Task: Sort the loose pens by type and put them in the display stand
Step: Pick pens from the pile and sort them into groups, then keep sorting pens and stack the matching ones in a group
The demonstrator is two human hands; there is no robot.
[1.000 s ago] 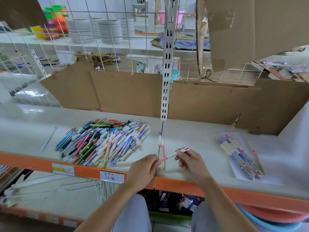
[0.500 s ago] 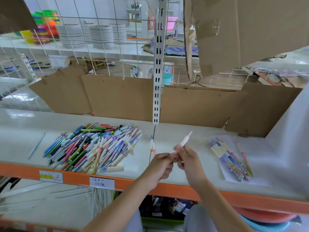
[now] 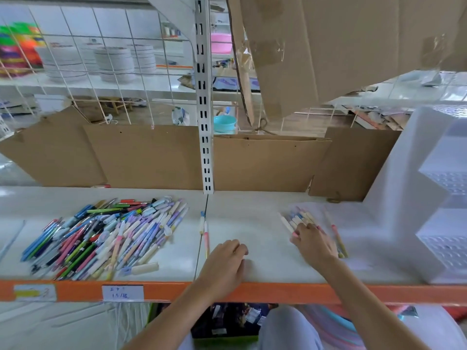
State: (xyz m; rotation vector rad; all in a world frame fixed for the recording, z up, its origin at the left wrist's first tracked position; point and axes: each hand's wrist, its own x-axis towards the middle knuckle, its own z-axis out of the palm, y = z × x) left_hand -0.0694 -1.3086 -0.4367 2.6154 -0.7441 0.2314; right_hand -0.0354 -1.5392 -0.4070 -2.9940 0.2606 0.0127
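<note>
A big heap of loose pens [image 3: 108,236] in many colours lies on the left of the white shelf [image 3: 252,218]. On the right, a short row of sorted pastel pens [image 3: 304,217] lies on a paper sheet next to the white tiered display stand [image 3: 404,198]. My right hand [image 3: 314,245] reaches onto that row and pinches the near end of a white pen [image 3: 286,223] with a pink end, laid along the row's left side. Beside the shelf seam, my left hand [image 3: 225,261] rests empty on the surface, fingers loosely curled.
Two pens [image 3: 205,231] lie end to end along the shelf seam by the upright post [image 3: 206,122]. A couple more pens [image 3: 337,236] lie right of my right hand. Cardboard panels [image 3: 141,155] line the back. The orange shelf edge [image 3: 278,290] runs along the front.
Both hands held the white pen in front of me before. My left hand let go and dropped to the shelf. My right hand carried the pen right to the sorted row.
</note>
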